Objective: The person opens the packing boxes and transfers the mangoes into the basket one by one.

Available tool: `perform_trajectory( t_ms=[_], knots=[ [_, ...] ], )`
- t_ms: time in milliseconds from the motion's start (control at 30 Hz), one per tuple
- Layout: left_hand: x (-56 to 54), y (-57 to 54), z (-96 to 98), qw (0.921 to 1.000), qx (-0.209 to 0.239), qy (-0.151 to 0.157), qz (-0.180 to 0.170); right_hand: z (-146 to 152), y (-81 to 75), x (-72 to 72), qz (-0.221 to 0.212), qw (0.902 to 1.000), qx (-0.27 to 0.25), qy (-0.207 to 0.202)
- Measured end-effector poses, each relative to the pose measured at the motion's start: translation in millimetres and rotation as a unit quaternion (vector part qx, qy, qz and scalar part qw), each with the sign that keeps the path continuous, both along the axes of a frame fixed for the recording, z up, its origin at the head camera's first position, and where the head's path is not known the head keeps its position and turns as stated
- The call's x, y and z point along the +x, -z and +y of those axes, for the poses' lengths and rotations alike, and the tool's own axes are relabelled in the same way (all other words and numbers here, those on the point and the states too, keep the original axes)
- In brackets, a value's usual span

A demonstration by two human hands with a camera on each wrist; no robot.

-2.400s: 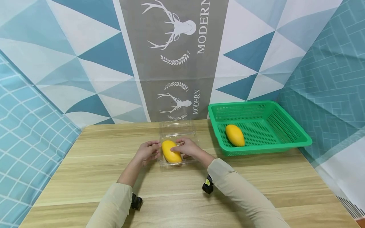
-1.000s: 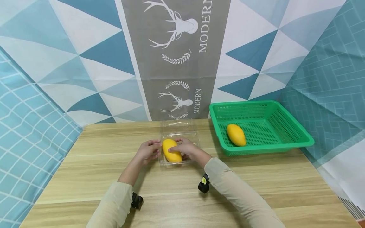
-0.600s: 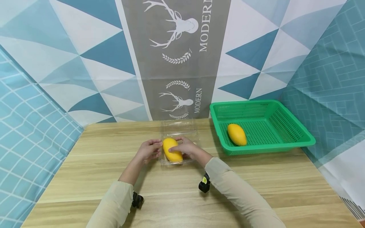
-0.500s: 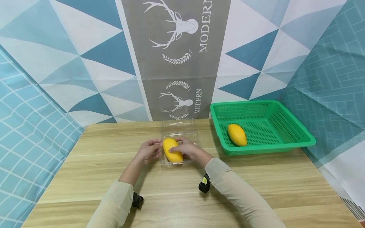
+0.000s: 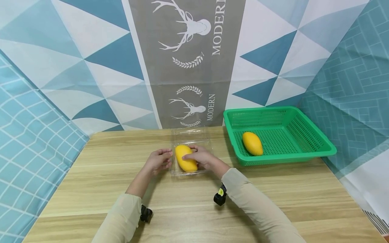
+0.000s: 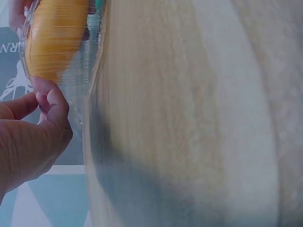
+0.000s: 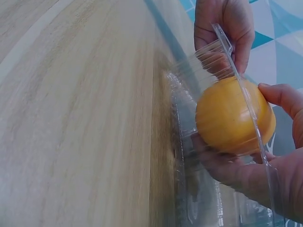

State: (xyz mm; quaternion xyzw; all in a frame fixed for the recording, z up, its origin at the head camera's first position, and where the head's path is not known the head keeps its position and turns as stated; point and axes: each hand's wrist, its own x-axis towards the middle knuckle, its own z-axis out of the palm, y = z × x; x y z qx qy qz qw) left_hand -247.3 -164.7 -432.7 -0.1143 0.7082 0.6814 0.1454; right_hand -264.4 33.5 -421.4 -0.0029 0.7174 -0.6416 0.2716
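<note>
A yellow mango (image 5: 186, 160) sits inside a clear plastic clamshell box (image 5: 179, 174) whose lid (image 5: 190, 134) is folded back towards the wall. My right hand (image 5: 203, 158) grips the mango, its thumb on top and its fingers curled beneath, as the right wrist view shows the mango (image 7: 232, 116) through the box's clear wall. At the box's left side, my left hand (image 5: 158, 161) pinches the rim between thumb and fingers. In the left wrist view, those fingertips (image 6: 42, 85) are at the corner, close below the mango (image 6: 57, 40).
To the right stands a green slotted basket (image 5: 284, 157) with a second mango (image 5: 252, 143) at its left end. Box and basket share a wooden table (image 5: 121, 141), backed by a patterned cloth wall (image 5: 194, 74).
The mango has shifted slightly right and away from the box's left wall, along with my right hand. My left hand keeps its place on the rim.
</note>
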Motion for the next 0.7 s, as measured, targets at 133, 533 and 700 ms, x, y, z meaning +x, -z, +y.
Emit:
perform_trajectory(
  t_ms=[133,533,700],
  knots=[
    [-0.6,-0.3,1.1,1.0,0.003,-0.004,-0.003,3,-1.1,0.0,0.001,1.0,-0.007,-0.004],
    [-0.8,-1.1,1.7,1.0,0.007,-0.004,-0.004,11,-12.3,3.5,0.021,0.9997,-0.007,-0.005],
    [-0.2,-1.8,1.7,1.0,0.007,0.002,-0.002,15,-17.9,5.0,0.032,0.9995,0.003,-0.002]
  ],
)
